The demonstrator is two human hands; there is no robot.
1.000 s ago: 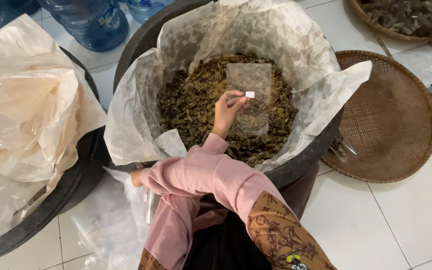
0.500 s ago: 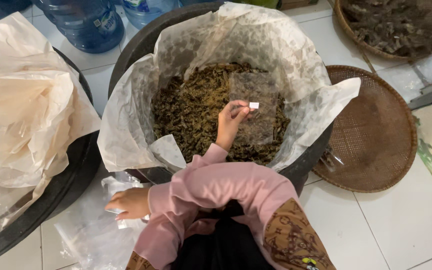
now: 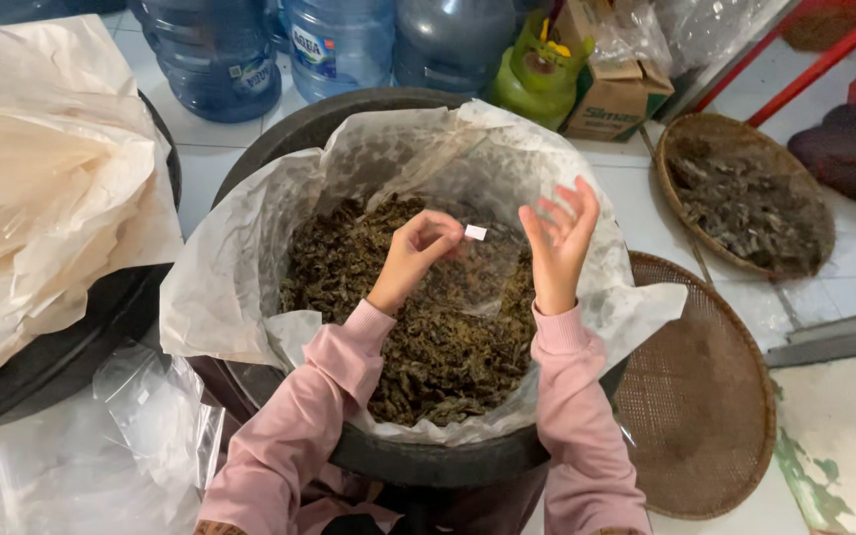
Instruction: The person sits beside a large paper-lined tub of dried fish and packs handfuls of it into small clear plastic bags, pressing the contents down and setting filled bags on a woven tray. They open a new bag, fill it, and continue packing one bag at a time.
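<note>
Your left hand (image 3: 418,248) pinches the top edge of a small clear plastic bag (image 3: 482,267) with a white tag, holding it over the middle of the big black tub (image 3: 428,461). Your right hand (image 3: 559,238) is spread wide with fingers fanned, just beside the bag and holding nothing. The bag hangs above the dried brown leaves (image 3: 418,337) that fill the tub's paper lining (image 3: 250,267).

With only a fingertip pinch on thin, slippery film, the bag could slide free and drop into the leaves. The lining's flap over the tub rim looks loose, so a sleeve (image 3: 329,396) dragging across it could pull it inward. Left of the tub, more clear bags (image 3: 141,416) lie on the floor; to its right rests a woven tray (image 3: 705,396).
</note>
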